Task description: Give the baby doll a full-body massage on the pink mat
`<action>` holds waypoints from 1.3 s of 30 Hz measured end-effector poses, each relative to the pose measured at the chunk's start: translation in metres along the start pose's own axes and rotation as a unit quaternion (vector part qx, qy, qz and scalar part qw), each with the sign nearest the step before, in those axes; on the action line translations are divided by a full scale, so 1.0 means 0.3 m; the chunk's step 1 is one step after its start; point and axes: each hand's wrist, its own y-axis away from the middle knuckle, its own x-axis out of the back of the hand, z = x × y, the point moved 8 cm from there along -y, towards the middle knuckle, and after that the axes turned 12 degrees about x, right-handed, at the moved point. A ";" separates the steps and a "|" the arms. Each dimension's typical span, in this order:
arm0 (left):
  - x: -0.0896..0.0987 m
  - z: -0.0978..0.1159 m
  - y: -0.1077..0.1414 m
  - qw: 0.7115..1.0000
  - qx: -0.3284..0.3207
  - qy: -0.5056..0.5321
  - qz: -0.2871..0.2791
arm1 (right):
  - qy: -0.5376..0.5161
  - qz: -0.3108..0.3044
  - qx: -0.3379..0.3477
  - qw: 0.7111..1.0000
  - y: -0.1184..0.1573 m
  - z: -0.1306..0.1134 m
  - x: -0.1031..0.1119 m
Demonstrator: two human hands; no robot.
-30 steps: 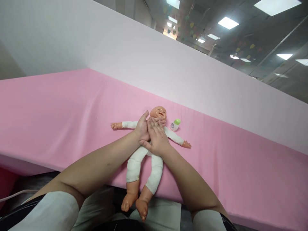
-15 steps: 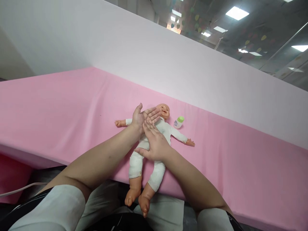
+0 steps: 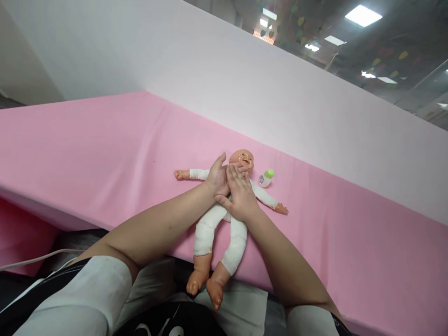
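Observation:
A baby doll (image 3: 206,228) with a white cloth body lies on its back, arms spread, on the pink-covered surface (image 3: 105,158). Over its chest my left hand (image 3: 219,178) is turned palm up, its fingers stretched out. My right hand (image 3: 241,196) lies palm down across that palm, fingers extended and its thumb apart. Neither hand holds an object. The two hands hide most of the doll's torso. Beside the doll's head and right of the hands lies a small clear bottle (image 3: 265,178) with a green cap.
Behind the pink surface rises a white wall (image 3: 245,79), with glass above it reflecting ceiling lights. A pale cable (image 3: 42,258) runs at the lower left, near a red object (image 3: 21,233). The doll's feet reach past the front edge.
My right hand has slid up along my left palm towards its fingers, covering more of it. The whole view has shifted slightly.

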 end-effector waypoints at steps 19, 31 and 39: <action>-0.009 -0.046 -0.025 0.997 0.045 0.024 -0.052 | -0.014 0.023 0.066 0.997 0.016 -0.056 -0.009; 0.107 0.145 -0.047 0.995 -0.088 -0.003 0.036 | -0.003 0.015 0.067 0.998 0.019 -0.032 -0.024; 0.171 0.218 -0.053 0.750 -0.268 -0.550 0.253 | -0.114 0.148 0.097 0.978 0.046 -0.031 0.040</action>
